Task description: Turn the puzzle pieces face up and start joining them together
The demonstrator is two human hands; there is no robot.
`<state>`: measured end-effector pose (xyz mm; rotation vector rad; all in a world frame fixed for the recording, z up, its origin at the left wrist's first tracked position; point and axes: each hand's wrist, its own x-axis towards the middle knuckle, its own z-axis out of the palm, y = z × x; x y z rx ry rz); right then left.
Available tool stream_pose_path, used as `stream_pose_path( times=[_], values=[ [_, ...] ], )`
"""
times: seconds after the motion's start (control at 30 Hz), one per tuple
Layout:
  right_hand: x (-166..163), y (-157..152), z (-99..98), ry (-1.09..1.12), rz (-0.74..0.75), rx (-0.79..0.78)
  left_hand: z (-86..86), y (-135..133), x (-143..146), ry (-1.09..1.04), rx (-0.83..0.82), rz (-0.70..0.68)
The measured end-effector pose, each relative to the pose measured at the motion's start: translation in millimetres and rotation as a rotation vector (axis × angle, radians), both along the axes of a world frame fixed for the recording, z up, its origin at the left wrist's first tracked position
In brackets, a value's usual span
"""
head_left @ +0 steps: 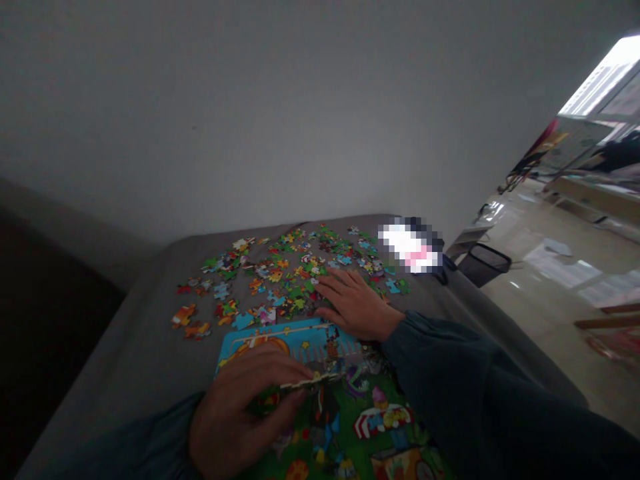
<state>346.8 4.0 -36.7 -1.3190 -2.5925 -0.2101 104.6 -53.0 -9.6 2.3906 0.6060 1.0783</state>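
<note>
A partly built colourful jigsaw puzzle (370, 427) lies on the grey surface (145, 360) right in front of me. My left hand (245, 413) is closed on a joined strip of puzzle pieces (313, 381), held edge-on over the puzzle. My right hand (353, 303) lies flat with fingers spread on the surface, at the near edge of several loose puzzle pieces (285, 273) scattered further back.
A blurred white and pink object (411, 247) sits at the far right of the surface beside a dark item. A grey wall stands behind. To the right, lower down, are a black bin (484, 263) and a shiny floor. The left side is dark.
</note>
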Motion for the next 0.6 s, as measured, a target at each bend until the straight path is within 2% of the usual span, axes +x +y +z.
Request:
stream_pose_path(
  times=[0.13, 0.37, 0.6],
  values=[
    [-3, 0, -2.4, 0.019, 0.082, -0.066, 1.6, -2, 1, -0.012, -0.017, -0.01],
    [-1, 1, 0.1, 0.079, 0.06, -0.07, 6.8, -3, 5, -0.033, -0.03, -0.004],
    [-1, -4, 8.3, 0.056, 0.081, -0.07, 0.9, -3, 3, -0.084, -0.053, -0.002]
  ],
)
